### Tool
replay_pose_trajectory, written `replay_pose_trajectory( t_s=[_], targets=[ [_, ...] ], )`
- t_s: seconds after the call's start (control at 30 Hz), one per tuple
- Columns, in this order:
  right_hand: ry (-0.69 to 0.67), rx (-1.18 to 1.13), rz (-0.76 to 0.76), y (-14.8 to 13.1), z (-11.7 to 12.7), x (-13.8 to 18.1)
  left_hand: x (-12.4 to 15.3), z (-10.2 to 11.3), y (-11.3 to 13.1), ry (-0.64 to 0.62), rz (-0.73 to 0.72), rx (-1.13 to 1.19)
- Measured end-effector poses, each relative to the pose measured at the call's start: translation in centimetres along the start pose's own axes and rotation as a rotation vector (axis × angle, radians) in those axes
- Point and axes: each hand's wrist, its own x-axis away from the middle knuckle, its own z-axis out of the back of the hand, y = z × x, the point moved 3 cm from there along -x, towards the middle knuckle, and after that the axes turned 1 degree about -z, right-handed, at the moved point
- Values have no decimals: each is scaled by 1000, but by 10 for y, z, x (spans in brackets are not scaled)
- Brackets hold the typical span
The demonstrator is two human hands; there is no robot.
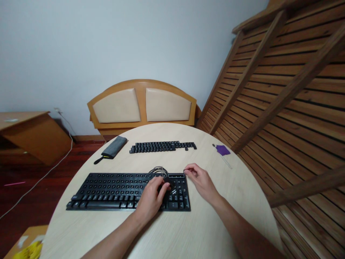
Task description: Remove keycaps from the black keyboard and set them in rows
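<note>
A black keyboard [107, 204] lies on the round table, many of its upper keys bare and the lower rows and number pad still capped. Over its right part, my left hand [151, 198] is closed on a dark tool with thin pale wire ends, which looks like a keycap puller [173, 190]. My right hand [201, 180] pinches a small dark keycap [185, 171] just past the keyboard's upper right corner. Behind the keyboard, loose black keycaps [153, 146] lie in rows. A coiled cable [158, 168] shows beyond my left hand.
A grey pouch [115, 146] lies at the table's [229, 223] far left, and a purple item [223, 149] with a pale strap at the far right. Wooden slats [269, 90] lean close on the right. A headboard [142, 108] stands behind the table.
</note>
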Motion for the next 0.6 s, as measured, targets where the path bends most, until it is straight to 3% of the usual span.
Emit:
replay_pose_trajectory(
  t_s=[0.23,0.6],
  targets=[
    [83,187,-81,44,15,-12,1,1,1,-6,-1,4],
    [63,624,-73,53,34,-49,0,-1,-2,4,-11,-22]
  ],
)
